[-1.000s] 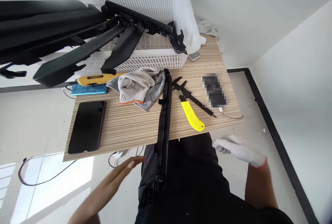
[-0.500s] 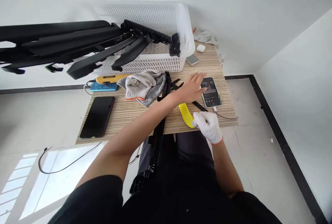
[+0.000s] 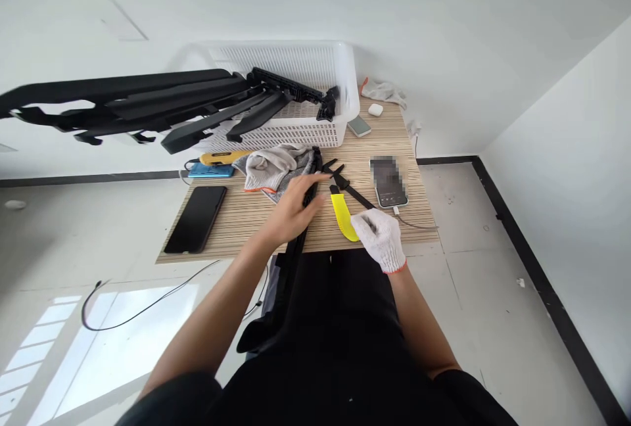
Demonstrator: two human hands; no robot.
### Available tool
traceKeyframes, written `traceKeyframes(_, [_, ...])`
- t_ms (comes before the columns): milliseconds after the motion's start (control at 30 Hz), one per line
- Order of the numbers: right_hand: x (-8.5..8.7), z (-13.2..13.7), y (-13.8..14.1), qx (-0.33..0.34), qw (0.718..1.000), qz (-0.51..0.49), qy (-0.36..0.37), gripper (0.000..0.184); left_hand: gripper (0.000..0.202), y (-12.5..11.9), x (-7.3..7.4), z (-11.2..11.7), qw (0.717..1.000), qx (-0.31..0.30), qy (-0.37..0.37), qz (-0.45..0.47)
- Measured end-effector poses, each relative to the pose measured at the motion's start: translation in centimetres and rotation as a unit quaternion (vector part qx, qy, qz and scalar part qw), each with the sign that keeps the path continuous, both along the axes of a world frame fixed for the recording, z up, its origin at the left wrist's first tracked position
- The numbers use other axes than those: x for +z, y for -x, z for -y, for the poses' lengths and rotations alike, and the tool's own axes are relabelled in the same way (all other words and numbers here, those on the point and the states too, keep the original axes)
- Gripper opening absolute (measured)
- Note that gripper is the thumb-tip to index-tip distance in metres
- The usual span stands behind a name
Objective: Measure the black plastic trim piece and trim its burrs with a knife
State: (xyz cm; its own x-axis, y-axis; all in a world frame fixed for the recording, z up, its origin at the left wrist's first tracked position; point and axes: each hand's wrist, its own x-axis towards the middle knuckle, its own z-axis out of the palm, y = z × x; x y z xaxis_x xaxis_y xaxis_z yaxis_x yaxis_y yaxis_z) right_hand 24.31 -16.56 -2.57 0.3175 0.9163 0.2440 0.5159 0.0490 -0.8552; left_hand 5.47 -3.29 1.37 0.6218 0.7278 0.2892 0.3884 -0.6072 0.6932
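Note:
My left hand (image 3: 296, 212), bare, hovers open over a long black plastic part (image 3: 294, 248), its fingers spread. This part runs from the tabletop over the front edge down to my lap. My right hand (image 3: 379, 238), in a white knitted glove with an orange cuff edge, is curled closed at the table's front. A curved yellow handle (image 3: 344, 215) reaches to its fingertips; whatever is inside them is hidden. Just above lies a black tool (image 3: 340, 179) with a forked, jaw-like end and a long black arm running toward the glove. Whether the yellow handle belongs to it I cannot tell.
A white plastic basket (image 3: 348, 104) at the back holds several long black parts (image 3: 187, 100) jutting far left. Grey-white gloves (image 3: 271, 166), a yellow tool (image 3: 224, 158), a blue item (image 3: 210, 171), a black phone (image 3: 197, 219) and a cabled phone (image 3: 389, 183) lie on the table (image 3: 236, 235).
My left hand has drawn back leftward from beside the cabled phone to above the long black part. My gloved right hand stays by the yellow handle. The view has shifted slightly.

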Motion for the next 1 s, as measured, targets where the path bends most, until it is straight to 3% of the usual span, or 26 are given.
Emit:
traceKeyframes(67, [-0.1, -0.1, 0.3, -0.013, 0.998, 0.057, -0.018, 0.027, 0.032, 4.6, -0.6, 2.4, 0.995, 0.087, 0.041, 0.026])
traceKeyframes(133, [-0.2, -0.2, 0.7, -0.025, 0.990, 0.139, -0.018, 0.039, 0.031, 8.4, -1.1, 4.4, 0.985, 0.151, 0.086, -0.001])
traceKeyframes(233, [-0.3, -0.4, 1.2, -0.018, 0.967, 0.253, 0.014, 0.064, 0.040, 12.0, -1.5, 7.0, 0.965, 0.177, 0.167, -0.094])
traceKeyframes(300, [-0.4, -0.5, 1.5, 0.002, 0.955, 0.293, 0.038, 0.069, 0.045, 13.0, -1.6, 8.3, 0.952, 0.176, 0.216, -0.131])
traceKeyframes(400, [-0.4, -0.7, 1.6, 0.019, 0.945, 0.321, 0.055, 0.066, 0.046, 12.8, -1.6, 9.2, 0.947, 0.191, 0.221, -0.130])
traceKeyframes(500, [-0.4, -0.8, 1.5, 0.027, 0.939, 0.338, 0.056, 0.061, 0.036, 11.6, -1.7, 8.4, 0.966, 0.197, 0.141, -0.089])
traceKeyframes(600, [-0.3, -0.9, 1.4, 0.030, 0.938, 0.339, 0.059, 0.055, 0.032, 10.1, -1.7, 6.5, 0.986, 0.144, 0.063, -0.062])
traceKeyframes(667, [-0.2, -0.9, 1.4, 0.028, 0.940, 0.334, 0.060, 0.052, 0.033, 9.0, -1.8, 5.1, 0.993, 0.096, 0.048, -0.058])
traceKeyframes(800, [-0.4, -0.8, 1.5, 0.005, 0.943, 0.326, 0.059, 0.049, 0.032, 7.1, -2.3, 2.7, 0.986, 0.071, 0.126, -0.081])
traceKeyframes(1000, [-0.9, -0.4, 1.3, -0.041, 0.972, 0.229, -0.011, 0.043, 0.034, 5.4, -2.3, 1.1, 0.959, 0.119, 0.222, -0.128])
